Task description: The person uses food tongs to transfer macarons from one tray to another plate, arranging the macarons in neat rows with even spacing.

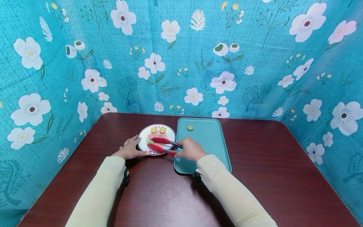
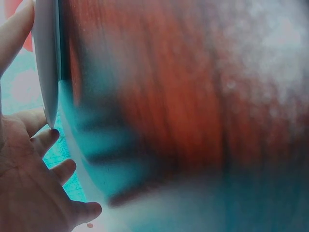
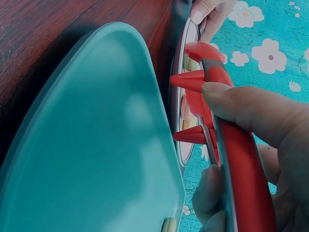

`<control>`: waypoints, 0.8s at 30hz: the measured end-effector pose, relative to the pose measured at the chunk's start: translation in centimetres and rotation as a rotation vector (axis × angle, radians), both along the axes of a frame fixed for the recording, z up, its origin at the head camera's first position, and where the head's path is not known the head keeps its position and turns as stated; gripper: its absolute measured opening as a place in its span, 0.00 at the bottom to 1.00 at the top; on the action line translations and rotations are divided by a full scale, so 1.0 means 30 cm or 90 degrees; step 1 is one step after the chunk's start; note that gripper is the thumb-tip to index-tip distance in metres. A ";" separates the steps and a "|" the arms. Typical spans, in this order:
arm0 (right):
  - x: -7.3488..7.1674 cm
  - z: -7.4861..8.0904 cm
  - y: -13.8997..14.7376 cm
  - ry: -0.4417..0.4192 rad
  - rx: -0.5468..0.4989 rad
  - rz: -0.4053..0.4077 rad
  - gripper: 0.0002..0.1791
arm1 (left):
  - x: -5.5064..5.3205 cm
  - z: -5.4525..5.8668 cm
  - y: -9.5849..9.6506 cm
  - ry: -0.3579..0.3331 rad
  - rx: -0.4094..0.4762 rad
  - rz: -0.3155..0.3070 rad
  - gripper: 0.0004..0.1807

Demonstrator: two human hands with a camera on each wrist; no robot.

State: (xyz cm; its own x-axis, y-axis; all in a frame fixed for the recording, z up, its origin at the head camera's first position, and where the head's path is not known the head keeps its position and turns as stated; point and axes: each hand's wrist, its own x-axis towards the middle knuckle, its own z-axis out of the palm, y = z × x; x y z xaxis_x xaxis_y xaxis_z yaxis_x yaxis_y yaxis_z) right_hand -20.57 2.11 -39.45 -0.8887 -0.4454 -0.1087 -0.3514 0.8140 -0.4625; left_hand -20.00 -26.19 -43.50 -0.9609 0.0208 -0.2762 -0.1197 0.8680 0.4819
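My right hand (image 1: 193,149) grips red-tipped tongs (image 1: 160,140), their tips spread around a green macaron (image 1: 150,142) on the white patterned plate (image 1: 144,135). The macaron is partly hidden by the tongs. Two yellow macarons (image 1: 158,130) and two pink ones (image 1: 157,136) sit farther back on the plate. At the plate's left side, my left hand (image 1: 131,149) holds the rim, thumb at the near edge and fingers spread along the outside. The right wrist view shows the tongs' red handle (image 3: 244,174) under my thumb.
A teal tray (image 1: 208,142) lies right beside the plate, with one green macaron (image 1: 190,128) near its back left corner. Both stand on a dark red-brown wooden table (image 1: 263,157). Blue flowered cloth (image 1: 181,63) hangs behind and along both sides.
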 end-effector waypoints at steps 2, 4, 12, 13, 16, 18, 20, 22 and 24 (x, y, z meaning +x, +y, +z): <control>0.000 0.002 -0.003 -0.002 -0.001 0.000 0.31 | 0.001 0.001 0.001 0.002 -0.003 -0.001 0.57; 0.000 0.003 -0.005 -0.003 -0.002 0.000 0.31 | 0.000 0.001 0.001 0.000 -0.002 0.000 0.57; 0.001 0.003 -0.013 -0.001 -0.001 0.004 0.32 | -0.008 -0.008 -0.005 -0.003 -0.001 0.003 0.57; 0.001 0.001 -0.013 0.000 -0.001 0.005 0.32 | -0.008 -0.008 -0.005 -0.003 -0.001 0.003 0.57; 0.001 0.000 -0.015 -0.001 -0.002 0.003 0.32 | -0.008 -0.010 -0.005 -0.002 0.000 0.004 0.57; 0.000 0.001 -0.016 -0.002 -0.002 0.003 0.33 | -0.009 -0.010 -0.005 -0.001 0.000 0.005 0.56; 0.001 0.003 -0.017 -0.003 -0.002 0.003 0.33 | -0.008 -0.009 -0.005 -0.001 0.001 0.005 0.56; 0.002 0.005 -0.018 -0.006 -0.001 0.003 0.33 | -0.007 -0.008 -0.005 -0.001 0.002 0.005 0.56; 0.000 0.005 -0.019 -0.007 -0.001 0.003 0.33 | -0.007 -0.008 -0.005 -0.001 0.003 0.005 0.56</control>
State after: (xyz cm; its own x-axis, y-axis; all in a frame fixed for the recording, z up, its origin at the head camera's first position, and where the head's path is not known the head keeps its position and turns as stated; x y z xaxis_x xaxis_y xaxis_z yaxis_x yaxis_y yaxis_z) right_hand -20.55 1.54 -39.29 -0.8851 -0.4504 -0.1177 -0.3509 0.8117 -0.4670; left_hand -20.21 -26.33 -43.73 -0.9606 0.0146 -0.2777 -0.1272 0.8649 0.4856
